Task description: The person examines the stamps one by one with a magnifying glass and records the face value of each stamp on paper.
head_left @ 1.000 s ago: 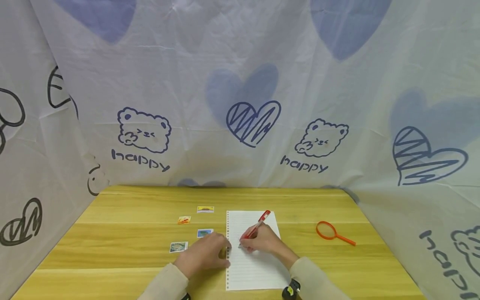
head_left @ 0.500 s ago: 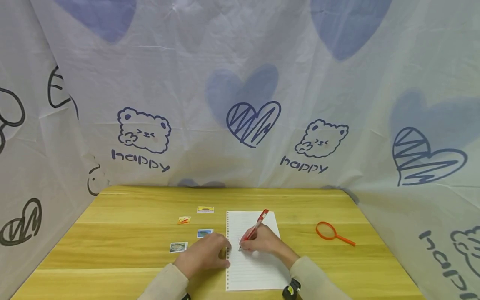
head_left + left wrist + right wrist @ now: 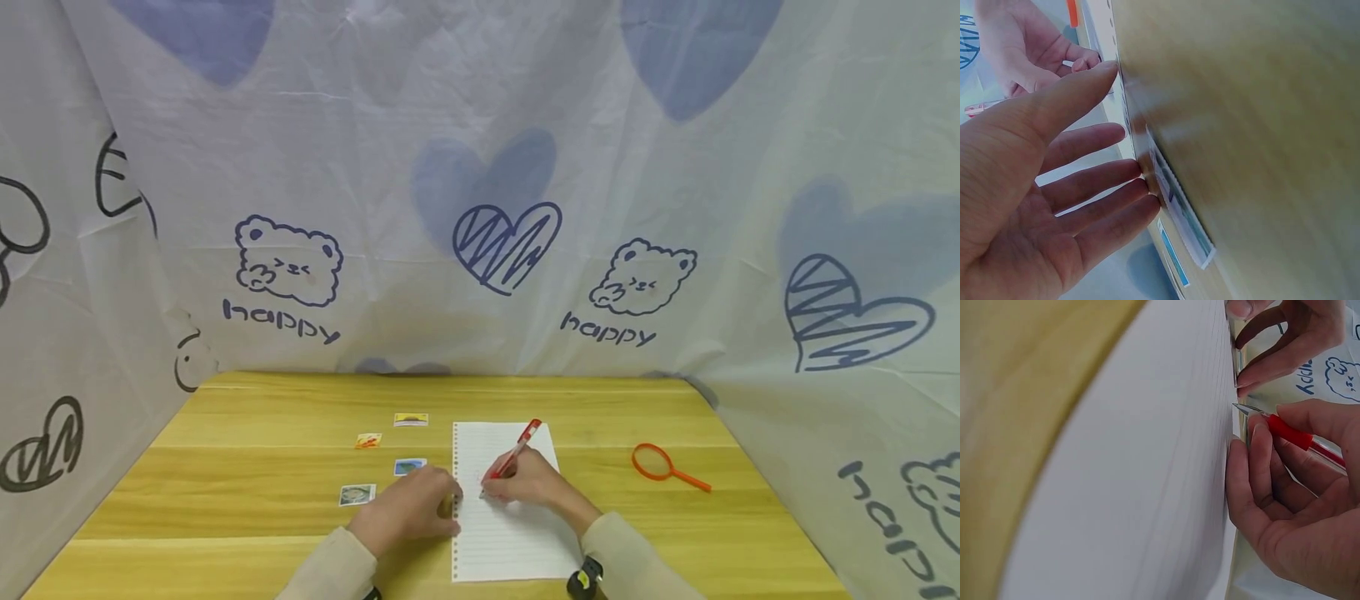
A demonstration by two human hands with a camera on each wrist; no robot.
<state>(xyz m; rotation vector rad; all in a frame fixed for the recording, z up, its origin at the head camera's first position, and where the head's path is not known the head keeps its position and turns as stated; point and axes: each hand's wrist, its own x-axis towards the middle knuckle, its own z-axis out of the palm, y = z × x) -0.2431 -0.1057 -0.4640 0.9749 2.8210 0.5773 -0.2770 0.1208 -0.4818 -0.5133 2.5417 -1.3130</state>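
My right hand [image 3: 528, 478] pinches a red pen [image 3: 527, 434] over a lined sheet of paper [image 3: 510, 550] with a row of punched holes down its left edge. In the right wrist view the pen's metal tip is at the paper's surface. My left hand [image 3: 411, 507] touches the sheet's left edge with thumb and fingertips. Its fingers are spread and gently bent in the left wrist view, with nothing gripped between them. Just beyond it lies a blue stamp-like picture [image 3: 409, 467], and to its left a grey-green one [image 3: 357, 495].
Two more small pictures, one yellow and purple [image 3: 411, 419] and one orange [image 3: 368, 441], lie farther back on the wooden table [image 3: 247, 500]. A magnifying glass [image 3: 690, 479] with an orange frame lies at the right. A printed cloth [image 3: 390, 167] hangs behind the table.
The pen and my right hand shift slightly over the same part of the sheet. Faint marks show near the pen. My left hand stays where it was.
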